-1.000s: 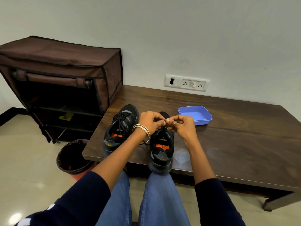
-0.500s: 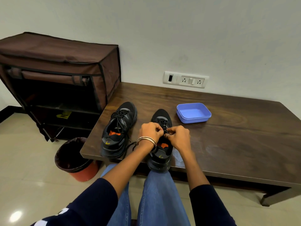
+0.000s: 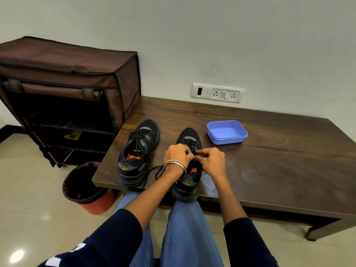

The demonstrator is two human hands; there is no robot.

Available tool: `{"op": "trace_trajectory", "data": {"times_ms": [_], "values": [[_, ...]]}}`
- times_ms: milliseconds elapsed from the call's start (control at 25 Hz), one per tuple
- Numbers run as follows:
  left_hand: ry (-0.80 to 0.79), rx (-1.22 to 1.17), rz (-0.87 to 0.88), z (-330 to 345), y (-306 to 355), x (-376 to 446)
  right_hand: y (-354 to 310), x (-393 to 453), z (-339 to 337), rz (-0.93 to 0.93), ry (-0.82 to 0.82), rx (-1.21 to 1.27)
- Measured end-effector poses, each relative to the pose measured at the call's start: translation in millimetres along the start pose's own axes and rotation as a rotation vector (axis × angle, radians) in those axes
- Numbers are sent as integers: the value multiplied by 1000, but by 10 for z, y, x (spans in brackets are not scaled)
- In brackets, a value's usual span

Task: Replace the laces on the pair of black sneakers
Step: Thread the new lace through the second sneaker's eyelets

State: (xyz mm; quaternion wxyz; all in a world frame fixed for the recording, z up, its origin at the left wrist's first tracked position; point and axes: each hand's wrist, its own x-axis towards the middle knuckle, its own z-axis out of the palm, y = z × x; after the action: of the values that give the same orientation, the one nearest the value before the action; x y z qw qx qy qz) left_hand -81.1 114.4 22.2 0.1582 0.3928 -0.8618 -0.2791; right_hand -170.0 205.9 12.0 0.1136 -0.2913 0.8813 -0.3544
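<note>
Two black sneakers with orange insoles stand on the dark wooden table (image 3: 269, 166), toes toward the wall. The left sneaker (image 3: 137, 151) is laced in black, and its loose lace ends (image 3: 154, 170) trail toward the table's front edge. The right sneaker (image 3: 187, 182) sits partly under my hands. My left hand (image 3: 178, 154), bangles on the wrist, and my right hand (image 3: 212, 160) meet over its tongue, both pinching the black lace (image 3: 192, 148) near the upper eyelets. My fingers hide the lace ends.
An empty blue plastic tray (image 3: 227, 132) sits on the table beyond the right sneaker. A brown fabric shoe rack (image 3: 67, 93) stands left of the table, with a red bin (image 3: 86, 187) lined with a dark bag at the table's front left corner. A wall socket panel (image 3: 217, 92) is behind.
My hands have dropped from above the right sneaker's toe down to its tongue, still pinching the lace. The camera has tilted slightly, shifting the scene.
</note>
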Motion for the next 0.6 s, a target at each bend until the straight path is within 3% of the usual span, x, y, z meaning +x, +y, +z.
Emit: {"op": "trace_trajectory", "data": {"times_ms": [240,600], "values": [[-36,-47,19,51,-52,69,30,13,-16,-57,-82,-53],[-81,-281,-136,111,-54,103,138,70,-43,-1,-108,193]]}}
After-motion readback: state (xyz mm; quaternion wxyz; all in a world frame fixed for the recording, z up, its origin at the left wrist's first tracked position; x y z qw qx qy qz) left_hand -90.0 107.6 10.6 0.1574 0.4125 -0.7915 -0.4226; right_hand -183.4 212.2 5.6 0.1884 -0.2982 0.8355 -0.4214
